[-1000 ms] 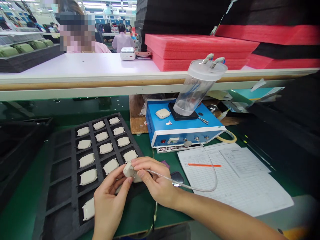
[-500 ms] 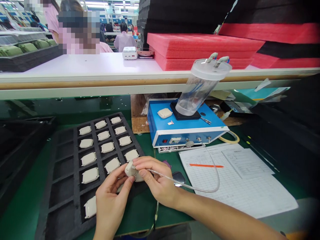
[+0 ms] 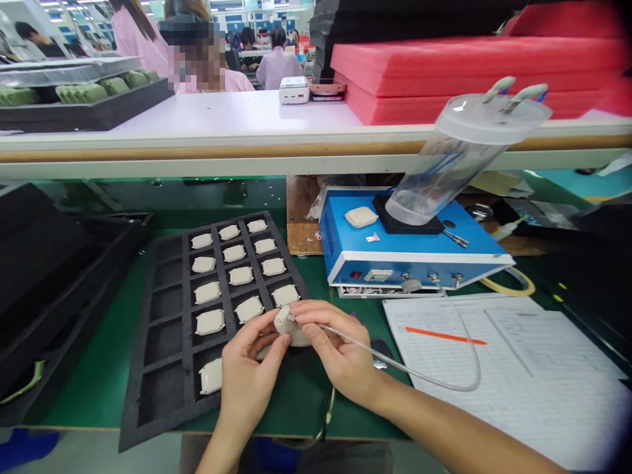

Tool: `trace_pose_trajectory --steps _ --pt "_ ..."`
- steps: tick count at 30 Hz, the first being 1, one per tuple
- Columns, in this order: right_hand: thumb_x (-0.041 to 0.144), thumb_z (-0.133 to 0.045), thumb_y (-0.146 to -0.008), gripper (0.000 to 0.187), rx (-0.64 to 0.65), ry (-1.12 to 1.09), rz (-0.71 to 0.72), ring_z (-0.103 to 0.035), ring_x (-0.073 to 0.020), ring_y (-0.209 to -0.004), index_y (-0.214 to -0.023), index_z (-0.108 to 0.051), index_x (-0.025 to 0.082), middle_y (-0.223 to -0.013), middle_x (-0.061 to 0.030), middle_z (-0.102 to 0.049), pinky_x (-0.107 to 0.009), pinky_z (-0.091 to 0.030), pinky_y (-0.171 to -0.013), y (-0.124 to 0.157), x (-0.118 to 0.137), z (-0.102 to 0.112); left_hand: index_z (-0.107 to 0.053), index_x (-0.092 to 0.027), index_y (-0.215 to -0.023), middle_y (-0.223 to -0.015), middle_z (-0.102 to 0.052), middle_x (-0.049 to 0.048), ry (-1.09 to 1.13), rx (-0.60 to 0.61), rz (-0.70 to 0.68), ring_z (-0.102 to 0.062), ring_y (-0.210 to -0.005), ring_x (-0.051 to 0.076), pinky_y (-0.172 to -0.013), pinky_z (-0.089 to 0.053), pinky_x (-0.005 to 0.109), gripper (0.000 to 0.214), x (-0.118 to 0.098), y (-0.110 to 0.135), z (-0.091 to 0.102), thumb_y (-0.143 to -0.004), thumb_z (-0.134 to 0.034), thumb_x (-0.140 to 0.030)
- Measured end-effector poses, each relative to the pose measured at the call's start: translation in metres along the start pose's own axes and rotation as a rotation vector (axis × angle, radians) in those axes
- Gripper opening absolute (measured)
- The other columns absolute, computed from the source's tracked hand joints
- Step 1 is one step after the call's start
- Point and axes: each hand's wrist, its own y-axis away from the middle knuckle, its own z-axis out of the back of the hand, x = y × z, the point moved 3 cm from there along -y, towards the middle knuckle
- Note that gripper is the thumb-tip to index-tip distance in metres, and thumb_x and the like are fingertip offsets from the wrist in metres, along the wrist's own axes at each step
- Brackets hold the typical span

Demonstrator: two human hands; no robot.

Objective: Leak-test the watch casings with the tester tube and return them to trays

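Between the fingertips of my left hand (image 3: 249,365) is a small beige watch case (image 3: 282,320), tilted up on its edge. My right hand (image 3: 343,352) pinches the end of a thin clear tube (image 3: 424,378) against the case; the tube's very tip is hidden by the fingers. From there the tube loops right and back up to the front of a blue box (image 3: 444,247). Behind and left of my hands lies a black foam tray (image 3: 186,316) with similar beige cases in several cells. The left column of cells holds none.
A clear cylinder (image 3: 439,168) leans on the blue box, beside another beige case (image 3: 361,217). Printed sheets (image 3: 434,359) with an orange stick (image 3: 444,336) lie right. A shelf (image 3: 222,118) carries red foam blocks (image 3: 474,72). People in pink (image 3: 237,80) sit beyond.
The whole view has shifted, so the bench and my hands appear further right. Both hands keep the same hold on the watch case and the tube.
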Motion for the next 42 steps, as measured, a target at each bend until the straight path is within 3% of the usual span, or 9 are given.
trace_pose_trajectory --steps 28,42 --pt "0.028 -0.062 -0.103 0.017 -0.005 -0.01 0.025 -0.077 -0.0224 -0.105 -0.101 -0.077 0.023 -0.103 -0.0099 -0.08 -0.038 -0.064 -0.095 -0.007 0.0 -0.001 -0.084 -0.02 -0.103 -0.104 -0.084 0.0091 -0.015 -0.028 -0.003 -0.082 -0.089 0.028 -0.082 -0.069 0.032 0.035 0.007 -0.006 0.005 -0.072 -0.09 -0.036" --pt "0.026 -0.063 -0.103 0.016 -0.017 -0.031 0.022 -0.077 -0.0219 -0.105 -0.101 -0.078 0.024 -0.103 -0.0086 -0.08 -0.038 -0.063 -0.095 -0.007 0.0 -0.002 -0.084 -0.021 -0.103 -0.103 -0.084 0.0076 0.017 -0.031 -0.004 -0.082 -0.087 0.025 -0.079 -0.068 0.028 0.034 0.009 -0.006 0.005 -0.071 -0.091 -0.03"
